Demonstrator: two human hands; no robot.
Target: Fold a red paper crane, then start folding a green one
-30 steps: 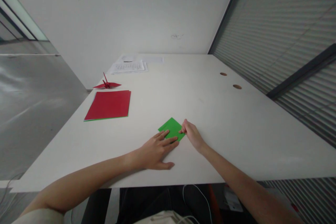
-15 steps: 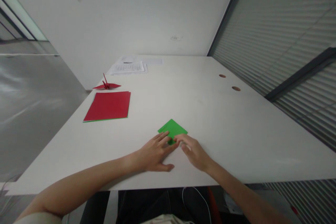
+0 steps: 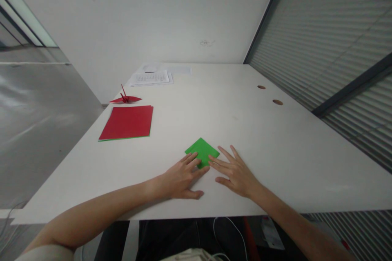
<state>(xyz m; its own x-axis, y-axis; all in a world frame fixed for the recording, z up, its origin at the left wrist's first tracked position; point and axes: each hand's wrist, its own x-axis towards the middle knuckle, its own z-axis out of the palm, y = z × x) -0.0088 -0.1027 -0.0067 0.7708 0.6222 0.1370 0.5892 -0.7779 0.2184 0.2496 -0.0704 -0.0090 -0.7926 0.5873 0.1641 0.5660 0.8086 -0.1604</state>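
A small folded green paper square (image 3: 202,150) lies flat on the white table (image 3: 275,155) near its front edge. My left hand (image 3: 182,177) rests palm down with its fingers stretched out, and the fingertips press on the paper's near left corner. Just right of the paper, my right hand (image 3: 234,171) lies flat on the table with fingers spread. Its index fingertip touches the paper's near right edge. Neither hand grips anything.
A stack of red paper sheets (image 3: 127,122) lies at the left, with a red paper crane (image 3: 125,98) behind it. White printed sheets (image 3: 151,77) lie at the far edge by the wall. Two round holes (image 3: 269,94) sit in the tabletop at the right.
My right hand, pinched at the paper's right corner, slid along its near edge and has opened flat on the table. The left hand stayed put on the paper.
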